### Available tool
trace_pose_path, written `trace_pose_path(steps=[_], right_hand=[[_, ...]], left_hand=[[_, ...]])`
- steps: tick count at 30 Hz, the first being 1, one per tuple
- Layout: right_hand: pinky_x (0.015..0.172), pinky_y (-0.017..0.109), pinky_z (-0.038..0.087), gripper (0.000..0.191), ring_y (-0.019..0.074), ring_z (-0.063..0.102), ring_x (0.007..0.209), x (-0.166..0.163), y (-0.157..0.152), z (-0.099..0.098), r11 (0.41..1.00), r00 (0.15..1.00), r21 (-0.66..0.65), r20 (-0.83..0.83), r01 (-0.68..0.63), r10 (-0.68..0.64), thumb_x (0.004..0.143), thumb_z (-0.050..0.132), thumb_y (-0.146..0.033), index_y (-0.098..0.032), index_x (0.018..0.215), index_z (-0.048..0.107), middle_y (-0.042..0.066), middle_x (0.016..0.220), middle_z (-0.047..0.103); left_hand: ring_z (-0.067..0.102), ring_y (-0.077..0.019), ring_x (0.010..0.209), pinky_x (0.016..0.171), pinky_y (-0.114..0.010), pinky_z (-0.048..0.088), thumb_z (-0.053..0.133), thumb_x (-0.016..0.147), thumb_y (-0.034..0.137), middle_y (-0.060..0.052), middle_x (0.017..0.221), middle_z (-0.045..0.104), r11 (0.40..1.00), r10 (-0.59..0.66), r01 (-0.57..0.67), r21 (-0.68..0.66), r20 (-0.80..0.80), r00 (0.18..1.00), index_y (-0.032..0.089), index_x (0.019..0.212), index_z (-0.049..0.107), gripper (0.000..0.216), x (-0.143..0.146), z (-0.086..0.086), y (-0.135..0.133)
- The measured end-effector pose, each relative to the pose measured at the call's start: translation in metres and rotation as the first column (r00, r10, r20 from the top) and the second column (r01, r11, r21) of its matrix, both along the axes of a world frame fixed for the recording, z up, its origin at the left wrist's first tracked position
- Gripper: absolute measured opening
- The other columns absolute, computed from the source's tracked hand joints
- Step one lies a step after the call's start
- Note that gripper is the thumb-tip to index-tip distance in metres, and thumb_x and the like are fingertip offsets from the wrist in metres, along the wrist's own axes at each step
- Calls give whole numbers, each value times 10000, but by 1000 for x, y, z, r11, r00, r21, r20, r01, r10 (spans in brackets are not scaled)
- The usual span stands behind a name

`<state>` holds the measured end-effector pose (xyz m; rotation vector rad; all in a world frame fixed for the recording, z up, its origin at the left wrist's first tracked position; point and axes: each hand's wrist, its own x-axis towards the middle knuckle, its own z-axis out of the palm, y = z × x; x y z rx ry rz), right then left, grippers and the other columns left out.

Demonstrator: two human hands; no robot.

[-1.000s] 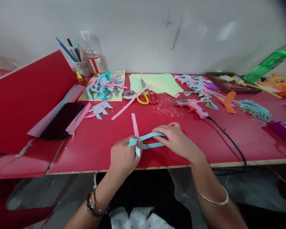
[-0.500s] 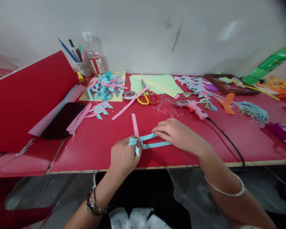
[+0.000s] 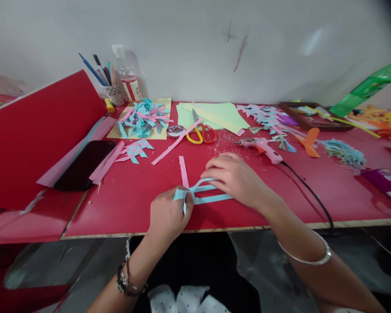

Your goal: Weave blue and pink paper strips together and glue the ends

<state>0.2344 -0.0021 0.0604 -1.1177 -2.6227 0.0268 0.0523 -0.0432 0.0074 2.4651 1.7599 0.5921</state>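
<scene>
Blue strips (image 3: 213, 199), in left hand (image 3: 169, 211), touching right hand (image 3: 239, 178)

The person's left hand (image 3: 169, 213) covered the spot where the blue strips (image 3: 213, 199) met, so how they joined there could not be told. The right hand (image 3: 234, 178) concealed their far ends, and the tips of its thumb and fingers were partly out of sight. The lower end of a pink strip (image 3: 183, 171) disappeared behind the blue paper. Both forearms ran out of view at the bottom. The left edge cut off the red board (image 3: 42, 139); the right edge trimmed the green bottle (image 3: 368, 89) and purple box (image 3: 382, 184), whose print was illegible. The pens' (image 3: 91, 68) lower ends were lost inside the cup (image 3: 114, 94). Small items in the brown tray (image 3: 337, 127) were too tiny to identify.
</scene>
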Motion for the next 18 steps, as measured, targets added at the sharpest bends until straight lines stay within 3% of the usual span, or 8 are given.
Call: trace_pose_path(steps=[4, 7, 11, 18], right_hand=[[790, 294, 348, 176, 163, 538, 854, -17, 1, 4, 986, 991, -140, -111, -95, 80, 827, 470, -180, -187, 893, 633, 53, 908, 612], [757, 249, 373, 149, 138, 543, 841, -27, 3, 3, 940, 963, -299, -256, -166, 88, 808, 485, -157, -174, 873, 618, 36, 898, 618], [719, 222, 397, 98, 115, 550, 784, -34, 4, -4, 859, 904, -462, -428, -220, 2, 758, 535, -150, -174, 827, 599, 4, 836, 626], [649, 216, 427, 129, 94, 529, 695, -36, 3, -21, 744, 789, -605, -588, -283, -177, 751, 549, -176, -161, 879, 550, 7, 815, 585]], left_hand=[[561, -172, 557, 457, -247, 270, 313, 862, 278, -43, 621, 623, 1000, -2, 2, 8, -15, 1000, 167, 771, 577, 300, 0, 0, 1], [565, -169, 570, 464, -243, 273, 303, 862, 281, -54, 642, 628, 1000, -6, 6, 7, -17, 1000, 158, 778, 574, 309, -1, -2, 1], [545, -170, 524, 440, -239, 239, 321, 840, 279, -64, 585, 607, 1000, 24, -23, 13, -58, 998, 145, 756, 582, 305, -2, -5, 2], [551, -176, 533, 443, -249, 253, 321, 851, 260, -54, 607, 625, 989, -29, 32, 143, -22, 999, 149, 764, 603, 315, -1, -8, 3]])
